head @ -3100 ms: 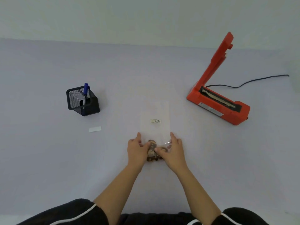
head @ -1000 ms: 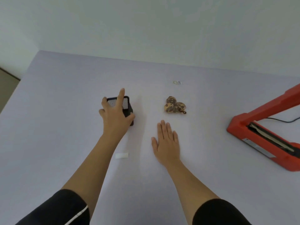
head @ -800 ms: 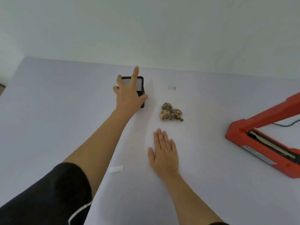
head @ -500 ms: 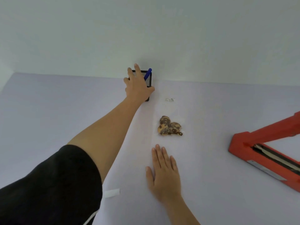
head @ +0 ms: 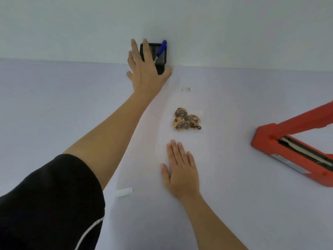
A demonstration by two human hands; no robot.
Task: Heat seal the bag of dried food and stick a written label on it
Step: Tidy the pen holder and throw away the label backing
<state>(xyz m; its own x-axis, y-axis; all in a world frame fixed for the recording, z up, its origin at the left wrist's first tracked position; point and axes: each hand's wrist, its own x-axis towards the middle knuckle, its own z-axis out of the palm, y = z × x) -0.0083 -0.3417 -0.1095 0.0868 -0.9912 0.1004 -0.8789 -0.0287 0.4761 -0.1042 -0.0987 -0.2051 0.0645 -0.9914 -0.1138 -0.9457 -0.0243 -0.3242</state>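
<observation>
A clear bag lies flat mid-table with a clump of brown dried food [head: 186,120] inside and a small printed sticker [head: 186,89] beyond it. My left hand [head: 146,73] reaches far out to a black mesh pen holder [head: 162,67] at the table's back edge. Its palm is against the holder's front, thumb round the right side, fingers over the left. A blue pen [head: 161,51] leans in the holder. My right hand [head: 182,172] lies flat, palm down, just short of the food. A blank white label [head: 124,192] lies under my left forearm.
The red heat sealer [head: 266,139] stands at the right with its lid arm raised and the sealing strip showing. A pale wall rises straight behind the table's back edge. The lilac table top [head: 54,105] stretches left of my arm.
My left hand took hold of the pen holder beside the label and slid it away to the back edge. My right hand left the bag and settled flat on the table.
</observation>
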